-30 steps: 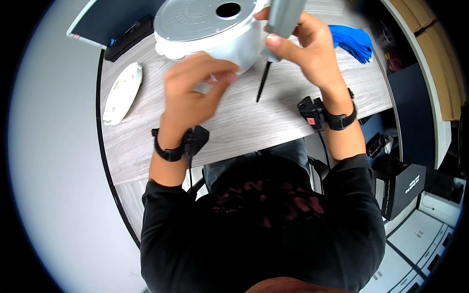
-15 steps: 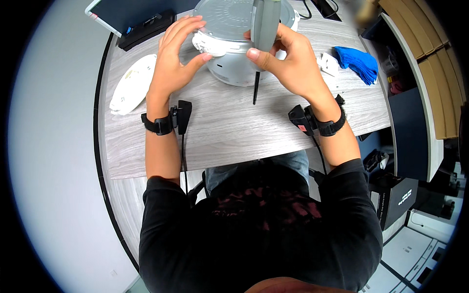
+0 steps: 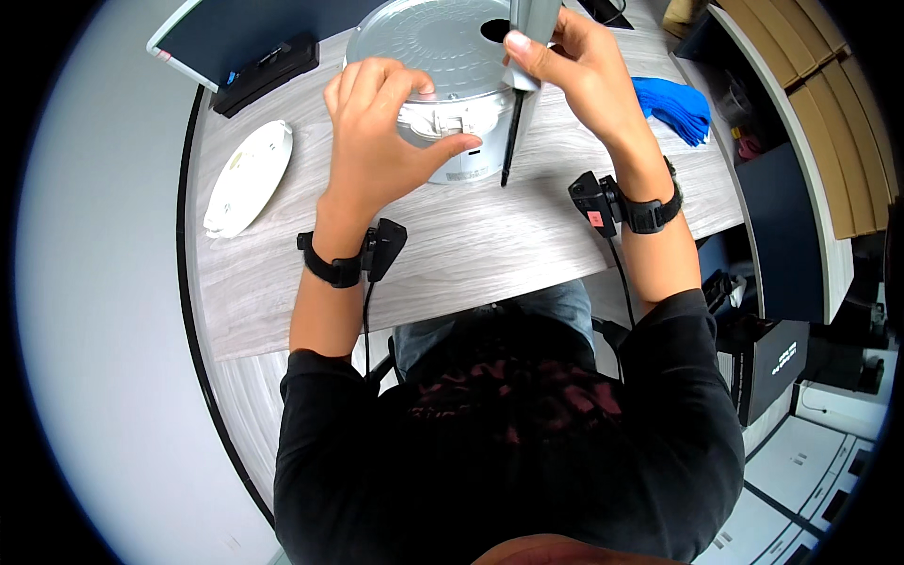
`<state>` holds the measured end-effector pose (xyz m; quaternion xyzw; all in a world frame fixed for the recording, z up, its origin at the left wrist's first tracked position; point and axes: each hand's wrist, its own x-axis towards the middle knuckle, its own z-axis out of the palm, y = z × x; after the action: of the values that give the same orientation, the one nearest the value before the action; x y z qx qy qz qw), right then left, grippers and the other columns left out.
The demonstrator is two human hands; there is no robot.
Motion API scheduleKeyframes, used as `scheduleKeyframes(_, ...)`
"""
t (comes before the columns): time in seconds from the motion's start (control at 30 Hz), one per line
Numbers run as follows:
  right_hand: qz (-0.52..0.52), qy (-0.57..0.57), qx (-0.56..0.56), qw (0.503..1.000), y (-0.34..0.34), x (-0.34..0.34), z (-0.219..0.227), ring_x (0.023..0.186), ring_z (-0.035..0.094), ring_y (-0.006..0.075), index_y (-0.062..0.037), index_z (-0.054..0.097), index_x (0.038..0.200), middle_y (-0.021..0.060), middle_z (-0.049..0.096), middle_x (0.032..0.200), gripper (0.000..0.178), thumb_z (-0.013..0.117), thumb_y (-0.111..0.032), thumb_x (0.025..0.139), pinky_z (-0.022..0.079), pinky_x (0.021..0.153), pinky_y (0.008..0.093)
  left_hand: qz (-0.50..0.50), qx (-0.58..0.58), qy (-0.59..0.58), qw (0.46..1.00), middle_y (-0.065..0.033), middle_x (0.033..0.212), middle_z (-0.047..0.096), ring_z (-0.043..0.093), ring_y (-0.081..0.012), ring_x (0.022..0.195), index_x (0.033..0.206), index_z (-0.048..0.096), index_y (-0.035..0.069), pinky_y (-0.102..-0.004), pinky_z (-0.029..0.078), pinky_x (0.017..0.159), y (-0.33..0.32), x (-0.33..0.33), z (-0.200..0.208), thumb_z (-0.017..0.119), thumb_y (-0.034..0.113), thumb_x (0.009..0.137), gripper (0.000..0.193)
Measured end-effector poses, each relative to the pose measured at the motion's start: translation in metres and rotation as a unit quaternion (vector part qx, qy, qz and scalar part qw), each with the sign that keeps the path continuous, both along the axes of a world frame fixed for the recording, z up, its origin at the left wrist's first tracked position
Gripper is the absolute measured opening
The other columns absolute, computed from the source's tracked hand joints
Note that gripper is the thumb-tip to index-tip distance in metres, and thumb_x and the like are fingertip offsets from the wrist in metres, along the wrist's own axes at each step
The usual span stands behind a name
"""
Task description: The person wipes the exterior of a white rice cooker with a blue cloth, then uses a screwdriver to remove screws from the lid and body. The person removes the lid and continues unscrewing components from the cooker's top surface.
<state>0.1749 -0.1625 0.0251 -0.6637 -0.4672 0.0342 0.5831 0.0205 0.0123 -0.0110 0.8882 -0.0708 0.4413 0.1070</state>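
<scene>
A round rice cooker [image 3: 428, 42] with a grey metal top and whitish body stands at the far side of the table. My left hand [image 3: 381, 132] grips its near rim by a white latch part [image 3: 443, 122], fingers on top and thumb down the front. In my right hand [image 3: 589, 71] is a grey-handled screwdriver [image 3: 532, 47], probably a powered one, with a long black shaft pointing down. It is held upright at the cooker's right front, and its tip does not touch the cooker's top. A dark round hole shows in the top beside the handle.
To the left lies a white oval cover [image 3: 250, 179]. A blue cloth [image 3: 673, 108] is on the right. Behind stand a black box-shaped device [image 3: 268, 75] and a monitor [image 3: 235, 38]. Cardboard boxes [image 3: 847, 141] fill the shelf at right. Wrist-worn devices trail cables.
My left hand has shifted right along the rim, and its thumb now lies across the front. My right hand has moved up and right with the screwdriver. The whole view has shifted slightly.
</scene>
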Motion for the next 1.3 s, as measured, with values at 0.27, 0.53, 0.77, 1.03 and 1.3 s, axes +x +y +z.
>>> scheduleKeyframes(0.27,0.085,0.122,0.1,0.984,0.01,0.001,0.049,0.056,0.051,0.004,-0.0049,0.058,0.091,-0.0023,0.057,0.068,0.021,0.067,-0.023,0.097,0.042,0.05,0.0204,-0.109,-0.088,0.088,0.986,-0.0045,0.097,0.062,0.056,-0.023,0.094,0.115,0.069,0.008,-0.0353,0.044,0.082,-0.015,-0.004,0.023,0.083,0.032,0.078,0.046)
scheduleKeyframes(0.53,0.065,0.047,0.13,0.988,0.029,-0.003,0.073,0.058,0.048,0.0037,-0.004,0.057,0.094,-0.0029,0.056,0.07,0.019,0.069,-0.019,0.095,0.04,0.052,0.0203,-0.146,-0.248,0.073,0.955,-0.0065,0.079,0.065,0.056,-0.014,0.066,0.112,0.073,0.002,-0.0276,0.043,0.06,-0.017,0.017,0.026,0.064,0.013,0.095,0.022)
scheduleKeyframes(0.77,0.064,0.017,0.136,0.989,0.034,-0.005,0.072,0.062,0.048,0.0034,-0.0031,0.057,0.094,-0.0031,0.056,0.073,0.019,0.069,-0.017,0.094,0.039,0.054,0.0209,-0.121,-0.274,0.043,0.953,-0.0064,0.078,0.069,0.058,-0.0121,0.064,0.106,0.076,0.003,-0.0263,0.044,0.057,-0.022,0.022,0.023,0.068,0.008,0.091,0.018)
scheduleKeyframes(1.03,0.059,0.025,0.135,0.989,0.032,-0.009,0.072,0.063,0.048,0.0031,-0.0031,0.058,0.097,-0.0037,0.057,0.075,0.019,0.07,-0.018,0.094,0.039,0.055,0.0202,-0.127,-0.267,0.036,0.955,-0.0069,0.08,0.071,0.059,-0.0119,0.065,0.103,0.077,0.004,-0.0257,0.045,0.057,-0.019,0.024,0.02,0.07,0.008,0.09,0.016)
scheduleKeyframes(1.3,0.073,0.016,0.142,0.987,0.028,-0.01,0.07,0.067,0.05,0.0029,-0.0023,0.059,0.101,-0.0035,0.057,0.079,0.021,0.071,-0.019,0.094,0.041,0.058,0.0198,-0.135,-0.271,0.047,0.952,-0.0066,0.082,0.073,0.063,-0.0122,0.068,0.102,0.077,0.004,-0.0258,0.048,0.06,-0.018,0.022,0.021,0.071,0.009,0.089,0.015)
